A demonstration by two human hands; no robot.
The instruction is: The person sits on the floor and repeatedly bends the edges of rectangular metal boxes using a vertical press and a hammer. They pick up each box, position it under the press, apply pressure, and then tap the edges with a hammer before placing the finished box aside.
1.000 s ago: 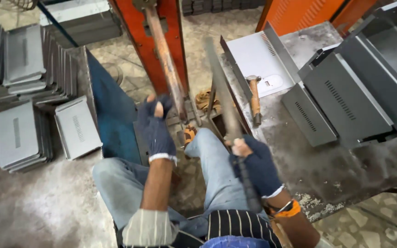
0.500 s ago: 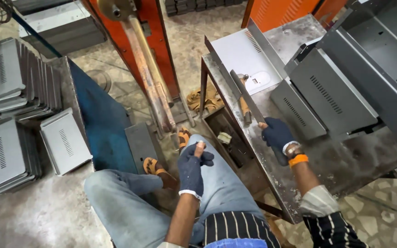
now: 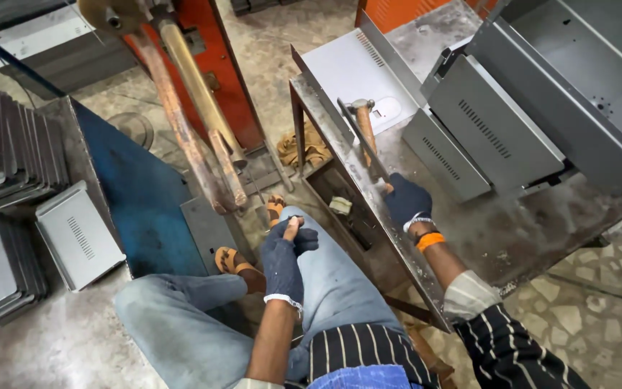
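My right hand [image 3: 406, 202], in a dark blue glove with an orange wristband, grips the wooden handle of a hammer [image 3: 365, 127] that lies on the worn metal workbench [image 3: 512, 230]. The hammer's steel head points away from me, near a white sheet-metal panel [image 3: 340, 72]. My left hand [image 3: 286, 252], also gloved, rests loosely curled on my right knee, above my jeans, holding nothing. A thin metal strip [image 3: 361, 144] runs along the bench edge beside the hammer.
Grey louvred metal covers [image 3: 491, 122] lie on the bench to the right. More covers [image 3: 77, 234] are stacked on the floor at left. An orange press with rusty levers [image 3: 196, 122] and a blue plate [image 3: 134, 191] stand ahead. An open drawer [image 3: 340, 205] sits under the bench.
My view has swung right. My left hand came off the press lever and dropped to my knee. My right hand reached onto the bench and closed on the hammer handle.
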